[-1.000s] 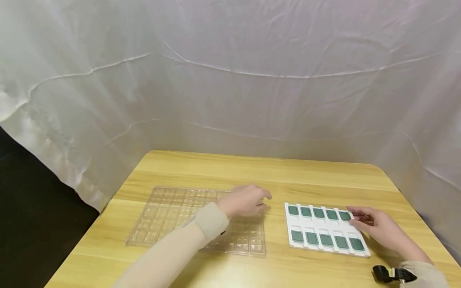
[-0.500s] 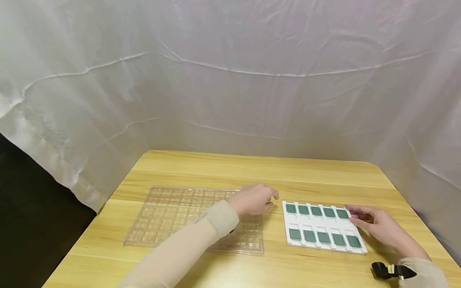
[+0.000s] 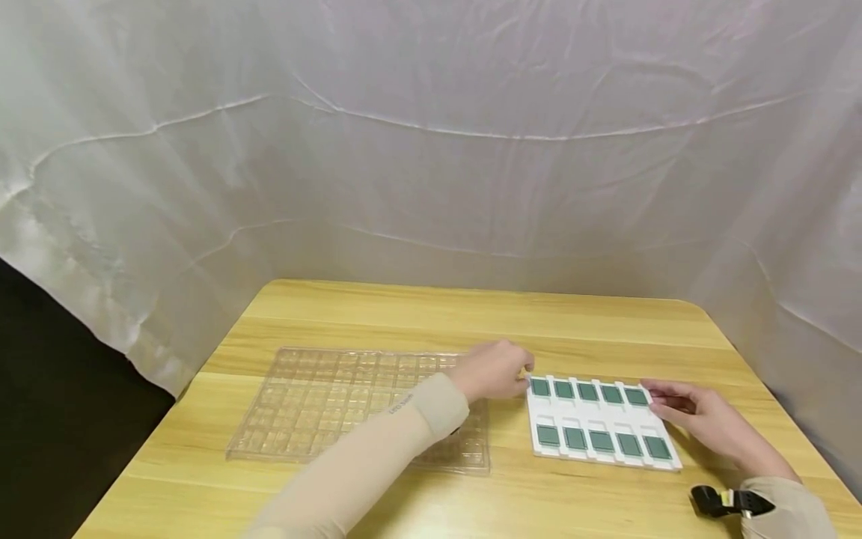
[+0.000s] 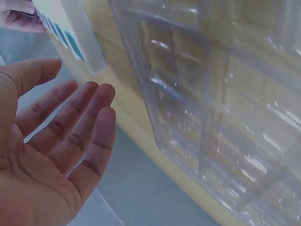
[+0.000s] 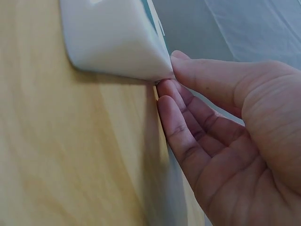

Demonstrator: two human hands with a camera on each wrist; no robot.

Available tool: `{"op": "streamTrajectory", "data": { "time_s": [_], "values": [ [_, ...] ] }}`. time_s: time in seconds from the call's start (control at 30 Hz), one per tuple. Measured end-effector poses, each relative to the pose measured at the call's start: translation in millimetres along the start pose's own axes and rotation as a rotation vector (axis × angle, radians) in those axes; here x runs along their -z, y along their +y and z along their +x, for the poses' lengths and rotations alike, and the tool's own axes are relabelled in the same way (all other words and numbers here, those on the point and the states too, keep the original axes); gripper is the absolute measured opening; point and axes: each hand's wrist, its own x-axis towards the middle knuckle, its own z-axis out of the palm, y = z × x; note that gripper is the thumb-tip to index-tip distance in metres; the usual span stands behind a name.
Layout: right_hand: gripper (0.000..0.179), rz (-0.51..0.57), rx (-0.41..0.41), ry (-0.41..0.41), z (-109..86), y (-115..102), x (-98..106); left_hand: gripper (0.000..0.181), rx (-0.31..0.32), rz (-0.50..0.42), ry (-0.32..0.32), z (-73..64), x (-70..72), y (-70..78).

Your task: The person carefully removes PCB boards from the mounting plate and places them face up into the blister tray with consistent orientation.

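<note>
A white plastic tray (image 3: 592, 417) lies on the right half of the table, with green square chips (image 3: 601, 442) in two rows of pockets. My right hand (image 3: 707, 421) is at its far right corner; in the right wrist view the thumb (image 5: 207, 77) is on the corner's upper edge and fingertips are under it, pinching it. My left hand (image 3: 494, 370) reaches over the clear tray to the white tray's far left corner, fingertips right at the rim. In the left wrist view its loosely bent fingers (image 4: 96, 136) hold nothing.
A large clear plastic tray (image 3: 323, 408) with many small compartments lies on the left of the wooden table (image 3: 471, 311), partly covered by the left forearm. A pale cloth curtain (image 3: 431, 195) hangs behind. A black strapped device (image 3: 723, 501) is on the right wrist.
My left hand has moved right, from over the clear tray to the white tray's left corner. My right hand stays at the right corner, and the whole view has shifted slightly.
</note>
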Motion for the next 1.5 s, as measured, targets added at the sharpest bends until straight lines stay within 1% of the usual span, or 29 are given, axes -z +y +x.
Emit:
{"op": "streamTrajectory", "data": {
  "time_s": [0.2,0.37,0.53,0.6,0.83,0.97,1.23,1.5],
  "values": [
    [0.049,0.015,-0.014,-0.003,0.2,0,0,0.028,0.035,-0.017,-0.026,9.0,-7.2,6.2],
    [0.050,0.022,-0.016,-0.004,-0.6,1,0,0.026,0.047,0.011,-0.020,15.0,-12.3,9.7],
    [0.050,0.037,0.005,0.006,-0.6,2,-1,0.014,0.051,0.039,-0.002,18.4,-14.0,11.6],
    [0.049,0.039,0.008,0.009,-0.4,2,-1,0.012,0.058,0.038,0.002,19.1,-14.2,12.2],
    [0.051,0.050,-0.011,-0.015,-0.8,3,0,0.022,0.051,0.030,0.005,19.7,-14.0,14.2],
    [0.049,0.047,0.009,0.003,0.2,4,-1,0.029,0.057,0.017,0.008,19.5,-13.3,15.6],
    [0.048,0.038,0.026,0.021,1.1,5,-3,0.033,0.074,0.004,0.005,21.1,-15.0,16.8],
    [0.050,0.030,-0.009,0.000,0.4,3,-1,0.040,0.079,0.003,0.003,23.4,-16.0,16.6]
  ]
}}
